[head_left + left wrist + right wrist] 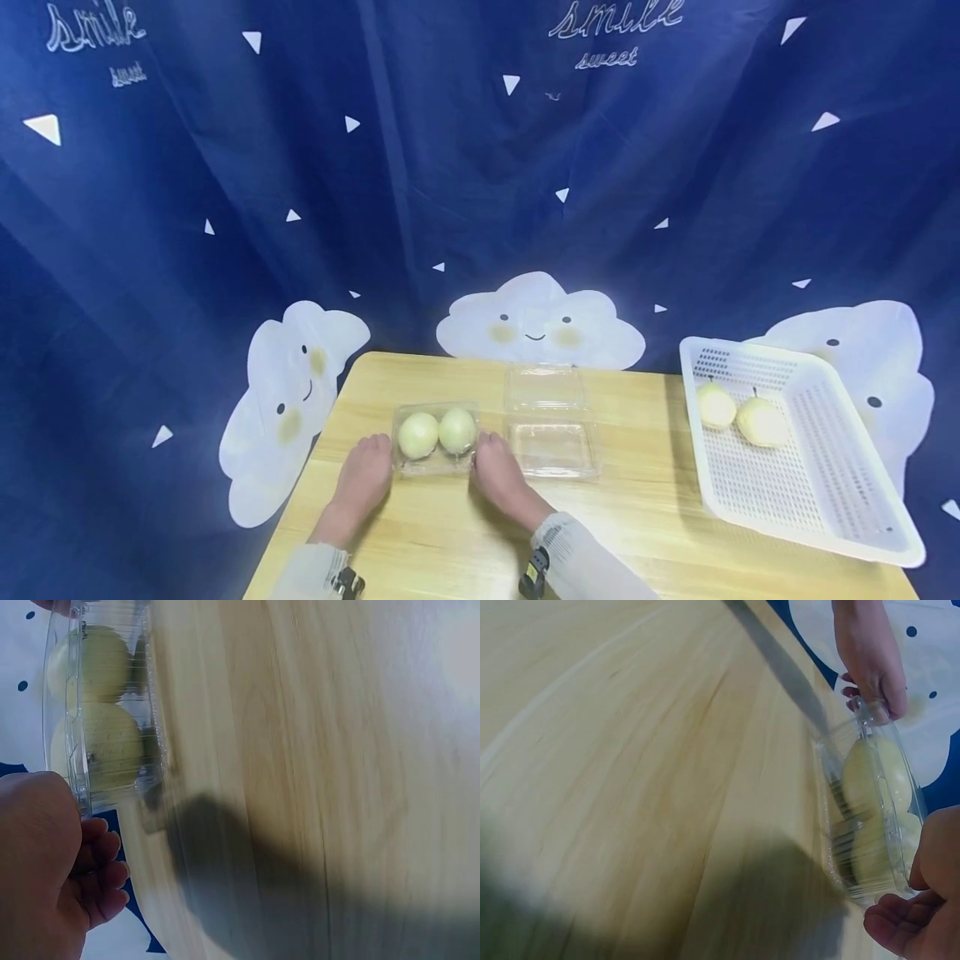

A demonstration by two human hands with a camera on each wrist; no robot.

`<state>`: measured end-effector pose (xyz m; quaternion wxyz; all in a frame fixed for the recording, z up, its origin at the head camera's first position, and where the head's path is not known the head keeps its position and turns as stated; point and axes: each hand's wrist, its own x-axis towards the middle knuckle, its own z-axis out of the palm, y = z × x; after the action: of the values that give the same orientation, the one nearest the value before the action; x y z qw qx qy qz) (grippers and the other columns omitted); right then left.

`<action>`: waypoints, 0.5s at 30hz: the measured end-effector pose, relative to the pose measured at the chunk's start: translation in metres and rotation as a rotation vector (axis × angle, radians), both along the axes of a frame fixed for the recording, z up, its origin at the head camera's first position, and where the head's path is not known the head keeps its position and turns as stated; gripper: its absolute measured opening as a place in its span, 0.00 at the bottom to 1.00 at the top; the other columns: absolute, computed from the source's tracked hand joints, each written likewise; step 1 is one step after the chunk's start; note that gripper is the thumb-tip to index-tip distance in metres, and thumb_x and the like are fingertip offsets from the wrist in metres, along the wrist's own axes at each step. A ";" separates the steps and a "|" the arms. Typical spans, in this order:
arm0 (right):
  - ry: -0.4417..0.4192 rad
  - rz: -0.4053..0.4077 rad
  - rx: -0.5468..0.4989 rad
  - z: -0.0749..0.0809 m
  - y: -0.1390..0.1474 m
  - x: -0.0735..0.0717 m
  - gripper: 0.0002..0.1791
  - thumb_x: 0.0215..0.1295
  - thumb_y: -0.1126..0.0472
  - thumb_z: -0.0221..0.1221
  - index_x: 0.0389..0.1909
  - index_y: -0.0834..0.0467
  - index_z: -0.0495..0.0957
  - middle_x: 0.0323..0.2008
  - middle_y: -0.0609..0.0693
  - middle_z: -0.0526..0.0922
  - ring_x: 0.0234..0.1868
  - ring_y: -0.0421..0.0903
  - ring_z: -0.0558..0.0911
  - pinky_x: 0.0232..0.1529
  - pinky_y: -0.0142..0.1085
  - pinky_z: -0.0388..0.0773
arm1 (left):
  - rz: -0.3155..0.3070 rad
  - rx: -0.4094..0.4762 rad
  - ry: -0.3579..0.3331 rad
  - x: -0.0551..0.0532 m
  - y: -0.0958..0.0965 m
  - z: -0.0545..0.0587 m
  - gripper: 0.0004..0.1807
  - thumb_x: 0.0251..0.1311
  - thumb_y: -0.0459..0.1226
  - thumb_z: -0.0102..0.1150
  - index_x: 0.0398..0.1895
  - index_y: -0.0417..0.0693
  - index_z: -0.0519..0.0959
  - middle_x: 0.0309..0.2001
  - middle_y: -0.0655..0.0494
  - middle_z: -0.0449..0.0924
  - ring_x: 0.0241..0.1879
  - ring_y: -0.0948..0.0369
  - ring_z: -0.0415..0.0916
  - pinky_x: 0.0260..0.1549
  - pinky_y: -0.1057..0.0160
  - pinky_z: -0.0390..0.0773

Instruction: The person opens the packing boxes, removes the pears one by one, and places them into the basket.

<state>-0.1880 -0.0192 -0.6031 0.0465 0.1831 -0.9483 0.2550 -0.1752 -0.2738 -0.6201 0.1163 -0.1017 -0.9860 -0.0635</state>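
A clear plastic clamshell box [436,468] with its lid down holds two pale yellow-green pears, one pear [417,436] on the left and the other pear [457,431] on the right. My left hand [367,471] pinches the box's left end, thumb above the rim and fingers curled below, as the left wrist view shows. At the opposite end my right hand [498,468] grips the rim; in the right wrist view its fingers [900,919] curl beneath the edge. Whether the box's base touches the table cannot be told.
Right of the box, a second clear clamshell [555,446] lies with its lid folded back on the wooden table [420,542]. A white perforated basket [817,533] stands at the table's right, with two pears [761,422] inside. A dark blue curtain [480,183] hangs behind.
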 end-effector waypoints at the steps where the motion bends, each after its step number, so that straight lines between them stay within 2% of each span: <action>1: -0.002 0.000 0.004 0.000 0.002 0.001 0.15 0.55 0.74 0.63 0.45 0.73 0.79 0.31 0.57 0.80 0.32 0.49 0.80 0.36 0.39 0.87 | 0.003 0.000 -0.010 0.001 0.002 0.001 0.06 0.68 0.28 0.47 0.33 0.37 0.74 0.25 0.49 0.69 0.27 0.54 0.67 0.28 0.55 0.77; 7: 0.056 0.005 0.058 0.002 0.013 0.006 0.13 0.52 0.75 0.63 0.40 0.72 0.79 0.28 0.57 0.80 0.29 0.49 0.79 0.32 0.36 0.85 | 0.018 0.035 -0.053 0.008 0.014 0.002 0.09 0.71 0.30 0.44 0.35 0.36 0.74 0.27 0.49 0.71 0.29 0.54 0.69 0.33 0.53 0.79; 15: 0.093 0.012 0.107 0.003 0.022 0.013 0.08 0.54 0.75 0.62 0.36 0.71 0.80 0.26 0.57 0.79 0.27 0.47 0.77 0.30 0.36 0.84 | 0.017 0.021 -0.016 0.018 0.023 -0.003 0.09 0.71 0.30 0.46 0.34 0.37 0.74 0.26 0.49 0.72 0.27 0.55 0.69 0.28 0.56 0.79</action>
<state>-0.1753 0.0026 -0.6000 0.0793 0.2027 -0.9562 0.1956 -0.1571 -0.2506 -0.6231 0.1099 -0.0917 -0.9869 -0.0737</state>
